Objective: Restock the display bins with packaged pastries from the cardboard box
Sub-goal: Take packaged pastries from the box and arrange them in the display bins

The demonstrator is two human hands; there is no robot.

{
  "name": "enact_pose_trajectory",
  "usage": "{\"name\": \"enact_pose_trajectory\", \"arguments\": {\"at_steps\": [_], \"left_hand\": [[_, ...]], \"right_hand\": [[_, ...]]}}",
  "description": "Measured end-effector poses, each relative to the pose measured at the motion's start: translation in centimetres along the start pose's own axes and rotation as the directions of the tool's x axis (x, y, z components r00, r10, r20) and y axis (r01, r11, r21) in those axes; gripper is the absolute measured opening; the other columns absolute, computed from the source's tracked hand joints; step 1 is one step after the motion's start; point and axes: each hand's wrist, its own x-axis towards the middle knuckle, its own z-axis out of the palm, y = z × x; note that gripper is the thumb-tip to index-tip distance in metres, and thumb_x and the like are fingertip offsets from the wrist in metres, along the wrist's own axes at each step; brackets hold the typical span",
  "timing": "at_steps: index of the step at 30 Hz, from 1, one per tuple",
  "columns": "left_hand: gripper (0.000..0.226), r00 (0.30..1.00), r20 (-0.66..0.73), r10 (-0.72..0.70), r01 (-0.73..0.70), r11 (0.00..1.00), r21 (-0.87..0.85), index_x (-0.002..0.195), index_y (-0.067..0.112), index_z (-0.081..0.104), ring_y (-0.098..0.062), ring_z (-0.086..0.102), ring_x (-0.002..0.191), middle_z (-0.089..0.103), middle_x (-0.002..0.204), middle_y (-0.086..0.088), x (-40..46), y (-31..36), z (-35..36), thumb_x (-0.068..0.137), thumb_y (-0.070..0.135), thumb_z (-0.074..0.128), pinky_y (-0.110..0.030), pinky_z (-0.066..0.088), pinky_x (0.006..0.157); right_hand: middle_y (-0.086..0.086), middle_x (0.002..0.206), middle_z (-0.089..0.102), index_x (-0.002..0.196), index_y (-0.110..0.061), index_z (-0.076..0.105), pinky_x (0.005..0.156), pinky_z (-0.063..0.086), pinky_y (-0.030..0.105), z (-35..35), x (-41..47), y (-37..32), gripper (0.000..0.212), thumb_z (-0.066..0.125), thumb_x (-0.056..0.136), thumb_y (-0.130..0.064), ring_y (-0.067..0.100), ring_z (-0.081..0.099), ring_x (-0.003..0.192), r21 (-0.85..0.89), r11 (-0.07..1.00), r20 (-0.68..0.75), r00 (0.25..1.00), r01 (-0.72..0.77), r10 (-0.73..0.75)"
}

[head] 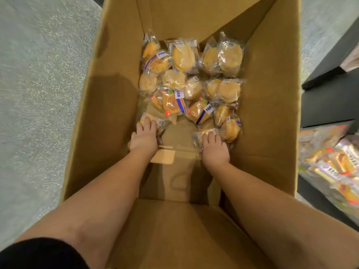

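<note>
Looks like a shop: dark display bins (330, 74) at three o'clock, wrapped snack packets (330, 167) heaped at four o'clock, speckled floor (38, 94) at nine.

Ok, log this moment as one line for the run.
stage: picking | left hand: on packet | right hand: on packet | cardboard box: pastries remain

The cardboard box (268, 117) stands on the floor (38, 94). Inside it, packaged pastries (191, 82) lie heaped at the far end of the bottom. To the box's right sits a display bin (330, 171) holding more packets.
</note>
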Motion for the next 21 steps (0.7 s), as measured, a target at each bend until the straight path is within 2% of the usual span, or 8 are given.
{"name": "enact_pose_trajectory", "arguments": {"at_steps": [3,5,9,11,13,16,19,21], "left_hand": [[0.089,0.998,-0.055,0.038,-0.035,0.998,0.049,0.158,0.013,-0.003,-0.039,0.019,0.144,-0.008,0.166,-0.008,0.8,-0.2,0.8,0.092,0.007,0.058,-0.042,0.039,0.109],[0.084,0.993,-0.097,0.061,-0.052,0.995,0.088,0.157,0.013,-0.002,-0.037,0.028,0.137,-0.006,0.166,-0.008,1.1,-0.1,1.0,0.094,0.008,0.054,-0.038,0.042,0.101],[0.085,0.987,-0.142,0.075,-0.06,0.992,0.109,0.157,0.014,0.007,-0.034,0.035,0.132,0.009,0.163,-0.011,2.0,-0.4,0.7,0.09,0.013,0.061,-0.039,0.041,0.101],[0.078,0.98,-0.179,0.091,-0.074,0.992,0.102,0.152,0.015,0.02,-0.033,0.041,0.128,0.028,0.154,-0.011,2.1,-0.5,0.8,0.088,0.02,0.065,-0.04,0.042,0.102],[0.07,0.974,-0.202,0.099,-0.08,0.992,0.101,0.147,0.016,0.029,-0.03,0.042,0.124,0.038,0.143,-0.009,1.8,-0.4,1.1,0.089,0.036,0.062,-0.04,0.042,0.1],[0.08,0.984,-0.151,0.093,-0.08,0.993,0.089,0.152,0.017,0.022,-0.032,0.03,0.137,0.028,0.152,-0.011,1.5,-0.1,2.0,0.091,0.051,0.059,-0.044,0.035,0.107],[0.089,0.994,-0.087,0.061,-0.059,0.998,0.032,0.157,0.014,0.007,-0.034,0.012,0.15,0.011,0.163,-0.012,1.8,0.0,2.5,0.092,0.033,0.065,-0.047,0.034,0.113],[0.086,0.993,-0.109,0.049,-0.046,0.998,0.037,0.156,0.012,0.008,-0.035,0.015,0.148,0.014,0.161,-0.013,2.0,0.3,2.8,0.091,0.016,0.064,-0.044,0.039,0.109]], "right_hand": [[0.014,0.166,0.004,0.159,-0.011,0.002,0.122,0.016,0.046,0.1,1.0,-0.9,0.076,0.049,0.099,-0.012,0.039,0.008,0.151,-0.06,0.995,-0.027,0.997,0.077,-0.079],[0.013,0.165,0.01,0.159,-0.012,0.006,0.122,0.018,0.047,0.1,1.4,-1.4,0.079,0.053,0.095,-0.011,0.04,0.015,0.149,-0.089,0.987,-0.077,0.987,0.133,-0.14],[0.008,0.164,0.017,0.158,-0.015,0.008,0.121,0.017,0.046,-0.1,2.1,-1.7,0.078,0.056,0.099,-0.032,0.032,0.02,0.148,0.03,0.982,-0.127,0.975,0.189,-0.184],[0.006,0.165,0.013,0.159,-0.017,0.006,0.122,0.014,0.047,0.0,2.2,-1.7,0.08,0.053,0.099,-0.043,0.029,0.013,0.151,0.118,0.977,-0.11,0.98,0.179,-0.167],[0.004,0.167,0.005,0.159,-0.017,0.002,0.121,0.015,0.048,0.8,2.2,-1.8,0.079,0.049,0.101,-0.043,0.028,0.004,0.153,0.149,0.976,-0.093,0.985,0.16,-0.147],[0.004,0.167,-0.004,0.159,-0.018,-0.002,0.12,0.019,0.049,1.4,2.3,-2.0,0.077,0.044,0.103,-0.044,0.027,-0.003,0.154,0.178,0.975,-0.078,0.989,0.136,-0.123],[0.004,0.167,-0.005,0.159,-0.018,-0.004,0.12,0.022,0.048,1.3,2.6,-2.1,0.078,0.044,0.103,-0.045,0.028,-0.004,0.154,0.2,0.97,-0.067,0.989,0.14,-0.129],[0.004,0.167,-0.001,0.159,-0.018,-0.001,0.118,0.026,0.047,1.0,2.7,-2.0,0.081,0.048,0.1,-0.045,0.029,-0.001,0.153,0.185,0.972,-0.067,0.988,0.148,-0.138]]}}
